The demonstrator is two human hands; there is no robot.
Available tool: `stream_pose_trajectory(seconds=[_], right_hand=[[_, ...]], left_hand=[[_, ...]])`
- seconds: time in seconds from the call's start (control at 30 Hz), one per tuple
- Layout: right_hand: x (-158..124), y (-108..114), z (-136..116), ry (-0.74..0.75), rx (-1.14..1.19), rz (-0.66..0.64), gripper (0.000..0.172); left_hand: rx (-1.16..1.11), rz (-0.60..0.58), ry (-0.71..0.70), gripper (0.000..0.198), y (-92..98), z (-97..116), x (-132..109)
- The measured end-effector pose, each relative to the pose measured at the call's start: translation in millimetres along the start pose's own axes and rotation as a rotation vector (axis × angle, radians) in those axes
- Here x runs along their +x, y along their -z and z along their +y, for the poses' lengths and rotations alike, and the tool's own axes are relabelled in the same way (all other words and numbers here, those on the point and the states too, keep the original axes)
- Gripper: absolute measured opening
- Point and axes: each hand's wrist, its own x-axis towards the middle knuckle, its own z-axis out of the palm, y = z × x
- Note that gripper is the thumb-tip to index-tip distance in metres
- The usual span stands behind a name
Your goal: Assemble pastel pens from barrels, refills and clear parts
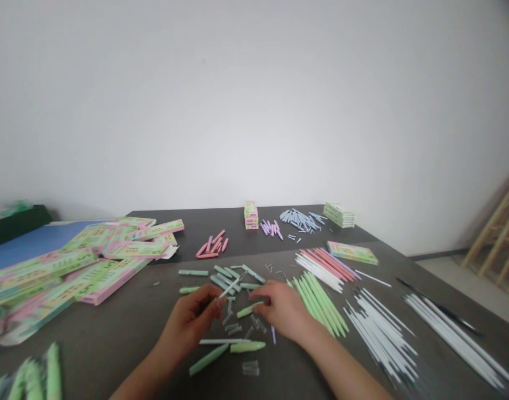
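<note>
My left hand [196, 314] pinches a thin white pen refill [231, 286] between thumb and forefinger, its far end pointing up and right over grey-green pen barrels [226, 273]. Close by, my right hand [285, 311] curls its thumb and fingers around the end of a short light green pen piece [246, 310], low over the table. Small clear plastic caps [232, 329] lie between and below the hands. Nearer to me are another white refill [221, 341], a light green pen piece [248, 347] and a darker green barrel [208, 359].
Flat printed boxes [116, 278] heap on the left. Right of my hands lie green pens [321, 303], white refills [383, 333] and pink sticks [333, 264]. Farther back are pink barrels [212, 244], purple pieces [271, 229], blue pieces [302, 219] and stacked boxes [251, 215].
</note>
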Motion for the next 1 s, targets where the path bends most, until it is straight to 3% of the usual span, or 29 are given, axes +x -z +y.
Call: stream_pose_trajectory(seconds=[0.13, 0.4, 0.53, 0.77, 1.0], right_hand=[[0, -7, 5, -0.003, -0.178, -0.096, 0.025], [5, -16, 8, -0.009, -0.174, -0.068, 0.013], [3, 0, -1, 0.031, -0.119, -0.010, 0.016], [-5, 47, -8, 0.162, 0.129, 0.215, 0.013], [-10, 51, -2, 0.265, -0.208, 0.328, 0.021]], left_hand=[[0.022, 0.009, 0.020, 0.033, 3.5, -1, 3], [0.072, -0.017, -0.004, 0.032, 2.3, -5, 3], [0.081, -0.012, -0.017, 0.029, 3.6, -7, 3], [0.121, -0.014, -0.021, 0.029, 4.3, -5, 3], [0.159, -0.050, -0.034, 0.029, 3.6, -8, 3]])
